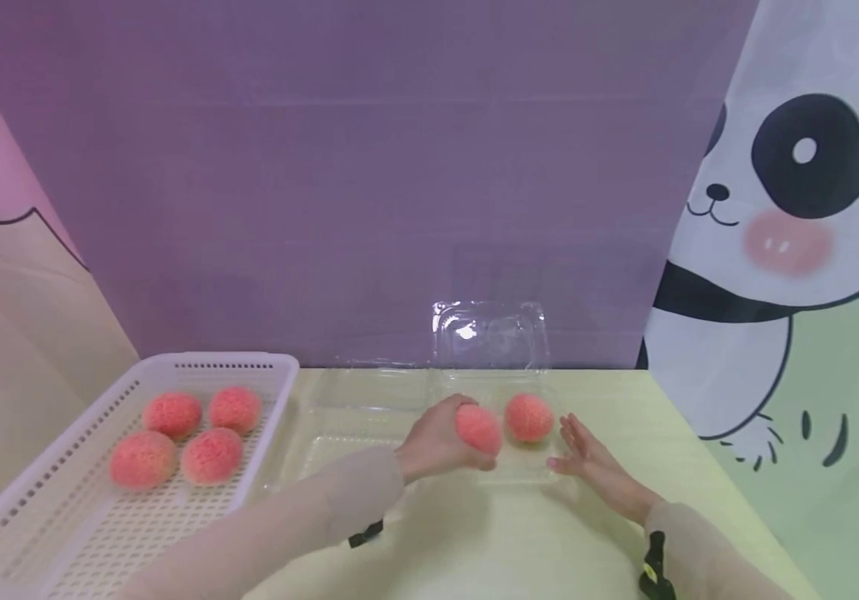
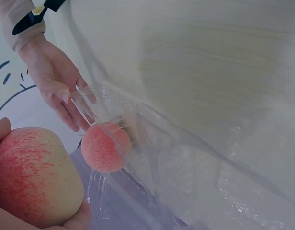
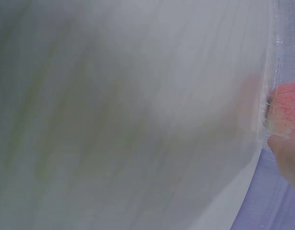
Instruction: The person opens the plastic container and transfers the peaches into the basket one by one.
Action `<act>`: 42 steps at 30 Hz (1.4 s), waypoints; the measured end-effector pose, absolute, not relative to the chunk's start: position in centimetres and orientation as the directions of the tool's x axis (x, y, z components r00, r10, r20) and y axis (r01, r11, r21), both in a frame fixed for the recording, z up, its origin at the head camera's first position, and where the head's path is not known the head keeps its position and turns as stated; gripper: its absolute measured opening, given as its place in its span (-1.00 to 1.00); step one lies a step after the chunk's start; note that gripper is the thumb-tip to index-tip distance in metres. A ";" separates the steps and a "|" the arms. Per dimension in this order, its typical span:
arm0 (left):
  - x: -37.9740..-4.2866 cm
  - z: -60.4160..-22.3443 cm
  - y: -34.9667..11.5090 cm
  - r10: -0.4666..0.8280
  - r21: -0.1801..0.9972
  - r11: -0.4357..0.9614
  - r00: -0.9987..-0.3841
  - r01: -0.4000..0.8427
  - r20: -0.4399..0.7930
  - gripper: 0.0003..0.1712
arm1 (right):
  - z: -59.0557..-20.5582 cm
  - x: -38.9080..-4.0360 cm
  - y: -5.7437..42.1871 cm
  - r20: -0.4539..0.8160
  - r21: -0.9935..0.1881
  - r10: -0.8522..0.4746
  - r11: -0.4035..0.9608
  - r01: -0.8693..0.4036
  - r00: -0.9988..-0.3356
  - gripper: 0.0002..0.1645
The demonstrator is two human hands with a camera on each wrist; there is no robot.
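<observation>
My left hand (image 1: 432, 442) grips a pink-red peach (image 1: 478, 430) just above the table. In the left wrist view this peach (image 2: 37, 177) shows a pale yellow side, with fingers and thumb around it. A second peach (image 1: 529, 418) sits in the right part of a clear plastic clamshell box, whose lid (image 1: 504, 346) stands up at the back. My right hand (image 1: 605, 471) is beside the box's right side with fingers extended and nothing held. In the right wrist view its thumb (image 3: 286, 155) shows near the box edge, close to the peach (image 3: 287, 108).
A white perforated basket (image 1: 117, 533) on the left holds several peaches (image 1: 212, 456). More clear plastic (image 1: 369, 387) lies between basket and left hand. The pale yellow table (image 1: 429, 550) ends at a purple backdrop (image 1: 369, 208); a panda print (image 1: 796, 242) hangs at right.
</observation>
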State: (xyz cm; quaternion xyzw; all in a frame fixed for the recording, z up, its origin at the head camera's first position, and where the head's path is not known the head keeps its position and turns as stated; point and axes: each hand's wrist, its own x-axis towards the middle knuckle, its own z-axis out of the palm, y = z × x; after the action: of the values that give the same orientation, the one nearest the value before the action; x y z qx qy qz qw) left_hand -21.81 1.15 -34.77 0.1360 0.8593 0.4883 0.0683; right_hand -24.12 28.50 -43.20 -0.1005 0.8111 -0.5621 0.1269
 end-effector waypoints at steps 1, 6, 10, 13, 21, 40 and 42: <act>-21.6 -34.6 0.8 0.306 0.856 0.489 -0.952 0.168 0.012 -0.15 | -43.2 -24.1 28.5 -0.092 -0.938 -0.305 0.347 -0.021 -0.948 0.12; -20.6 -33.8 -1.2 0.327 0.853 0.490 -0.945 0.178 0.010 -0.14 | -43.2 -24.2 28.4 -0.086 -0.944 -0.307 0.330 -0.021 -0.948 0.13; -19.9 -32.9 -2.8 0.326 0.874 0.458 -0.945 0.164 0.006 -0.11 | -43.1 -24.2 28.4 -0.090 -0.945 -0.307 0.327 -0.017 -0.947 0.13; -19.5 -32.1 -4.0 0.316 0.883 0.444 -0.949 0.156 0.009 -0.10 | -43.1 -24.2 28.4 -0.091 -0.943 -0.301 0.333 -0.015 -0.949 0.13; -18.6 -30.3 -8.0 0.196 0.896 0.432 -0.980 0.103 0.019 -0.12 | -43.2 -24.3 28.1 -0.090 -0.943 -0.286 0.333 -0.010 -0.954 0.13; -18.6 -30.8 -22.2 0.045 0.755 0.652 -0.997 0.075 0.060 0.00 | -43.4 -24.4 28.4 -0.071 -0.947 -0.290 0.319 -0.026 -0.954 0.14; -18.5 -30.7 -23.3 0.043 0.752 0.656 -0.998 0.065 0.049 0.02 | -43.5 -24.4 28.3 -0.075 -0.947 -0.284 0.321 -0.021 -0.956 0.13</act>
State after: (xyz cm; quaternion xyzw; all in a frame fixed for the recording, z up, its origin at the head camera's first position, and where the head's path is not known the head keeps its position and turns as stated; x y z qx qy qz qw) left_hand -18.45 -23.32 -30.74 0.0298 0.9099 0.4135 -0.0133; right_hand -24.41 28.31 -43.48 -0.0948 0.8045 -0.5751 0.1145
